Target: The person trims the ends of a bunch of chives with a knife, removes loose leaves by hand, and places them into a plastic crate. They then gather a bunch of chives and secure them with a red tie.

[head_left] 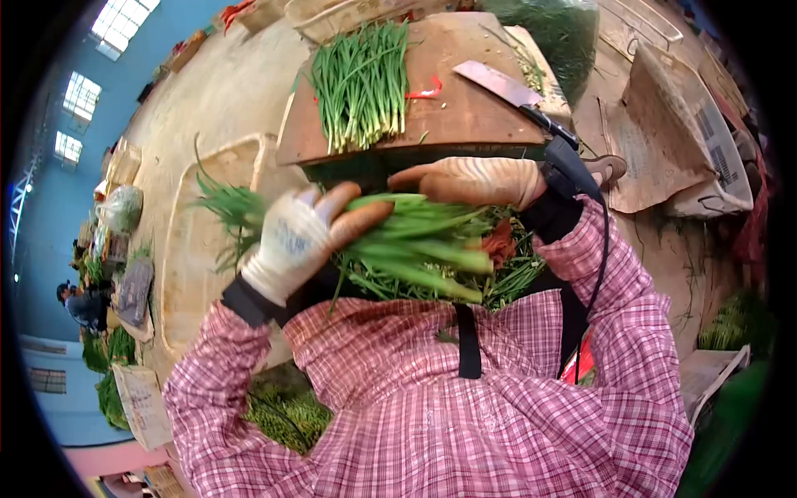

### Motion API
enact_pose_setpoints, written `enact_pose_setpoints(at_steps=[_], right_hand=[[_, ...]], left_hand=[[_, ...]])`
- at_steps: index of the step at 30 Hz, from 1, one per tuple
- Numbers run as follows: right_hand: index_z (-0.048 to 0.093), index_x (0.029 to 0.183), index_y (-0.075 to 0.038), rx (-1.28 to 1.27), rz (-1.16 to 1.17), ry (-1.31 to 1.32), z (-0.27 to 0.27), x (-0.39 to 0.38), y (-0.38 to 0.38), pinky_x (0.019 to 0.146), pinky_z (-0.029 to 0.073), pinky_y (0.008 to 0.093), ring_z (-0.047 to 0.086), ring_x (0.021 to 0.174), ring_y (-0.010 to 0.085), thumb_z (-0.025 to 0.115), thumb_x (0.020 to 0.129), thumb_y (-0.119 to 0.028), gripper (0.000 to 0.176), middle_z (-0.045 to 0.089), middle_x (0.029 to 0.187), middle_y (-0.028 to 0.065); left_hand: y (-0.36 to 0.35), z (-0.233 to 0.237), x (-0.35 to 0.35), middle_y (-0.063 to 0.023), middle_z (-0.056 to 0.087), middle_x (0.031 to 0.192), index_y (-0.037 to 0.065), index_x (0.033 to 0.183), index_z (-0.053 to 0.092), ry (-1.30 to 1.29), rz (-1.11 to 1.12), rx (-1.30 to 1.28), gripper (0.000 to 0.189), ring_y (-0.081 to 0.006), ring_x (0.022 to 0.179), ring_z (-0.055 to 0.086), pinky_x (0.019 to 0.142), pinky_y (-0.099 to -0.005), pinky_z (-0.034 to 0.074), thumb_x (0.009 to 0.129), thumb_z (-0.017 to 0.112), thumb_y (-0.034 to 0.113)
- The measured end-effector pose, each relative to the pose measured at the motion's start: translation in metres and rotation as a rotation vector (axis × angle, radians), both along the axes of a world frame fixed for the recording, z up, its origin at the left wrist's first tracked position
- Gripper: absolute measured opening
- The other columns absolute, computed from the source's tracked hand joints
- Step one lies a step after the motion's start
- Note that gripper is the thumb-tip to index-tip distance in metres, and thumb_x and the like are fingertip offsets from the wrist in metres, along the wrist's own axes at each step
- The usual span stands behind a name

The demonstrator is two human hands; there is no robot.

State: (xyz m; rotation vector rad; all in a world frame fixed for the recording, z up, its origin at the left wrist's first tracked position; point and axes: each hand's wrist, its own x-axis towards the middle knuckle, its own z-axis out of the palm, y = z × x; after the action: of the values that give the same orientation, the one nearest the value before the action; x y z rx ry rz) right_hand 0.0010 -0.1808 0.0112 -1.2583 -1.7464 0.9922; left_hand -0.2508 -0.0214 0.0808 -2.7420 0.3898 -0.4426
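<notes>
My left hand (305, 236), in a white glove with brown fingers, is closed around a bunch of green chive-like stalks (423, 245), blurred by motion. Leafy ends (228, 212) stick out to the left of that hand. Along the far edge of the bunch, my right hand (473, 181) reaches leftward, gloved alike, with fingers stretched out. More cut greens (386, 282) lie in my lap under the bunch. Beyond my hands, a neat bundle of similar stalks (361, 87) rests on the wooden board (465, 116), pale ends towards me. A cleaver (502, 85) lies there too, handle towards my right arm.
A red tie (426, 90) lies beside the bundle. To the left stands a shallow pale crate (176, 274), and at right a plastic crate (706, 149) with a brown sheet. A full green bag (552, 41) sits behind the board. Another person (79, 307) is far left.
</notes>
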Motion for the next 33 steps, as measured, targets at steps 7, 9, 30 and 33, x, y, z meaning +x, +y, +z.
enact_pose_setpoints(at_steps=[7, 9, 30, 33], right_hand=[[0.026, 0.157, -0.003, -0.497, 0.169, 0.589, 0.014, -0.034, -0.047, 0.109, 0.041, 0.0332, 0.051, 0.128, 0.0153, 0.082, 0.082, -0.031, 0.097, 0.058, 0.139, 0.0086], [0.029, 0.156, -0.007, -0.504, -0.020, 0.387, 0.013, -0.047, -0.055, 0.103, 0.047, 0.0318, 0.054, 0.121, 0.0137, 0.089, 0.072, -0.012, 0.103, 0.060, 0.135, 0.0056], [0.066, 0.106, 0.002, -0.703, -0.301, 0.263, -0.002, -0.073, -0.050, 0.055, 0.052, 0.0291, 0.066, 0.061, 0.0143, 0.075, 0.079, -0.011, 0.032, 0.069, 0.078, 0.0058], [0.062, 0.108, 0.001, -0.653, -0.291, 0.273, 0.011, -0.087, -0.058, 0.054, 0.050, 0.0283, 0.065, 0.062, 0.0140, 0.073, 0.078, -0.007, 0.033, 0.068, 0.077, 0.0055]], left_hand=[[0.010, -0.031, 0.035, -0.0038, 0.060, 0.098, 0.036, 0.143, 0.051, 0.091, -0.066, 0.062, 0.062, -0.0244, 0.080, 0.062, 0.068, -0.0387, 0.051, 0.085, 0.059, 0.015], [0.012, -0.044, 0.045, -0.0036, 0.060, 0.094, 0.038, 0.142, 0.051, 0.072, -0.073, 0.088, 0.060, -0.0240, 0.079, 0.062, 0.068, -0.0389, 0.050, 0.087, 0.058, 0.015], [-0.093, -0.112, -0.053, -0.0226, 0.060, 0.132, -0.003, 0.133, 0.055, 0.801, 0.453, -1.810, 0.066, -0.0313, 0.120, 0.060, 0.106, -0.0414, 0.047, 0.088, 0.077, 0.040], [-0.123, -0.144, -0.018, -0.0210, 0.054, 0.143, -0.002, 0.143, 0.045, 0.397, -0.050, -2.578, 0.075, -0.0296, 0.131, 0.053, 0.112, -0.0439, 0.042, 0.090, 0.075, 0.041]])
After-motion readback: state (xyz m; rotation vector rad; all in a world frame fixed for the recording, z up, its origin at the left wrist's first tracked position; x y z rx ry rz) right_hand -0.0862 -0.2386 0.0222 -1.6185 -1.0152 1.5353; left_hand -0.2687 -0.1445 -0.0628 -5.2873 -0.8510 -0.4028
